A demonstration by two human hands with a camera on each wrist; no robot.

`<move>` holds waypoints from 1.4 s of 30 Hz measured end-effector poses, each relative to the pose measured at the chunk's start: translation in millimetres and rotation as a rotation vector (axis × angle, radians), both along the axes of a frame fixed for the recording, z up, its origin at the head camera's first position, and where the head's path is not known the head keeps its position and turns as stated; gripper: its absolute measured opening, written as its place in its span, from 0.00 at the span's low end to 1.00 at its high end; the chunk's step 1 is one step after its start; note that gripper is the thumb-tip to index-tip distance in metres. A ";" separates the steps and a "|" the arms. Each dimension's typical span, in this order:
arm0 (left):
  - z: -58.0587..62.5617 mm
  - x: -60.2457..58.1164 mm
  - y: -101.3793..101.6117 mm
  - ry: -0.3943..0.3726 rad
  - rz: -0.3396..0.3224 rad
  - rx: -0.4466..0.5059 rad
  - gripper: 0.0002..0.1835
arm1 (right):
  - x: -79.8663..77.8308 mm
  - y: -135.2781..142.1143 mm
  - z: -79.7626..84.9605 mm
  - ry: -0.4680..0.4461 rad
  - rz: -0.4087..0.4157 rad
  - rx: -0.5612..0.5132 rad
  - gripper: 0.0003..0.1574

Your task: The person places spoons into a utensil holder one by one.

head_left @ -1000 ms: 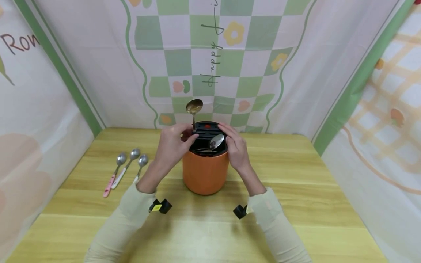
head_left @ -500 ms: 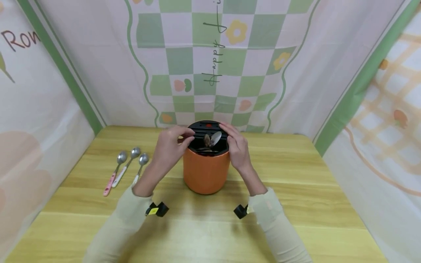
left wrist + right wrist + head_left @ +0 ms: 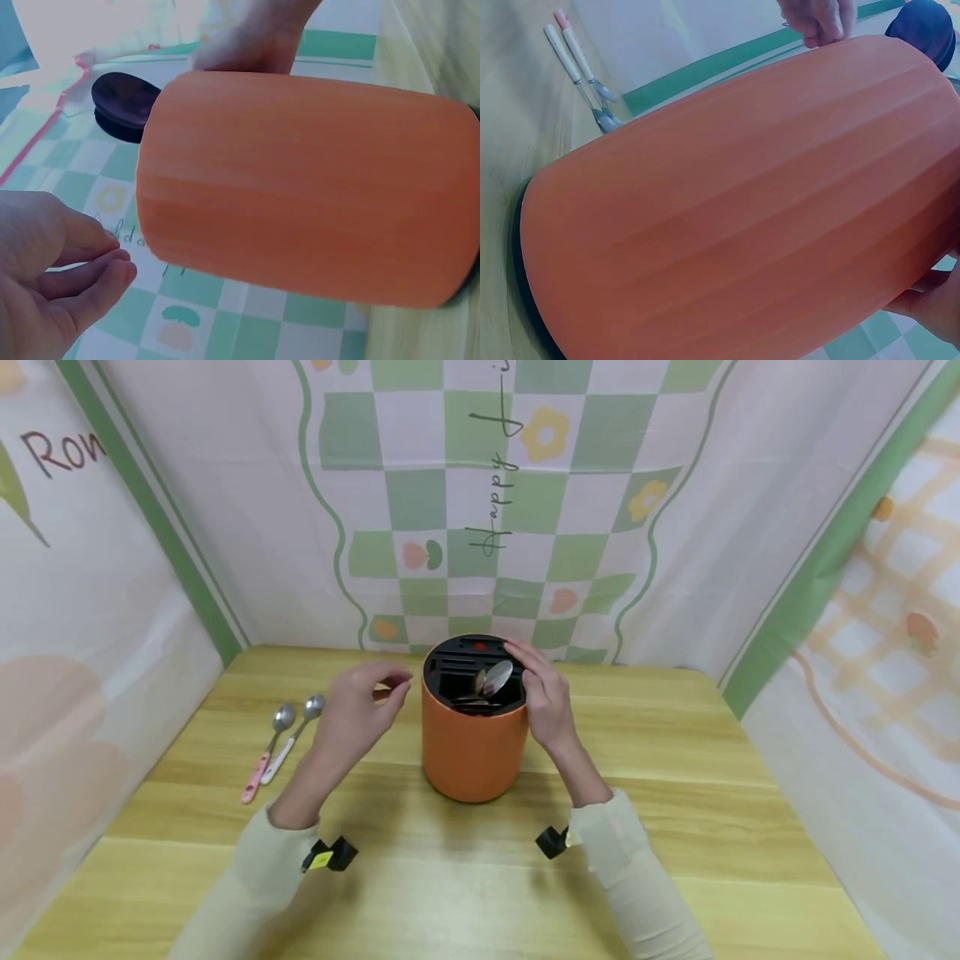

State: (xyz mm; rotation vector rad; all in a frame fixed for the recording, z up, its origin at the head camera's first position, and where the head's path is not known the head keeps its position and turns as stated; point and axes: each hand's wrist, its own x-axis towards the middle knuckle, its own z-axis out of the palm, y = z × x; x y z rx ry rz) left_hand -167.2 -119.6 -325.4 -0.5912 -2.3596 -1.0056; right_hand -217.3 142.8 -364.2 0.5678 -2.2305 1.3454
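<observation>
The orange utensil holder (image 3: pixel 474 752) with a black slotted insert (image 3: pixel 465 662) stands upright on the table. Two spoons, one a silver spoon (image 3: pixel 497 677), poke bowl-up from its front opening. My left hand (image 3: pixel 352 710) is in the air just left of the holder, apart from it, thumb and fingertips close together with nothing between them. My right hand (image 3: pixel 550 703) rests against the holder's right side, fingers on the top rim and thumb nearer me. On the table at left lie a pink-handled spoon (image 3: pixel 268 752) and a white-handled spoon (image 3: pixel 295 739); my left hand and forearm cover the spot beside them.
The wooden table (image 3: pixel 652 760) extends around the holder. A checked cloth backdrop (image 3: pixel 495 510) hangs close behind it, with cloth walls at both sides. A small black camera (image 3: pixel 330 855) sits at my left wrist and another (image 3: pixel 552 842) at my right.
My left hand has let go of a spoon, which dropped into the holder beside the other one, and has moved left, away from the rim. My right hand has stayed on the holder.
</observation>
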 end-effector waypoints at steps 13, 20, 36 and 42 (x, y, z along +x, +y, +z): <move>-17.0 7.0 -32.8 -0.125 0.083 -0.058 0.09 | -1.4 1.5 -0.8 -0.001 0.002 -0.005 0.31; -25.9 3.7 -48.7 -0.157 0.121 -0.112 0.09 | -1.6 2.4 0.4 0.001 0.002 -0.010 0.31; -67.8 -2.6 -87.7 -0.324 0.180 -0.276 0.09 | -0.4 -0.3 0.0 0.007 -0.002 -0.015 0.32; -82.5 -4.0 -98.8 -0.455 0.192 -0.339 0.14 | -0.8 -1.5 -0.4 0.001 0.001 -0.016 0.31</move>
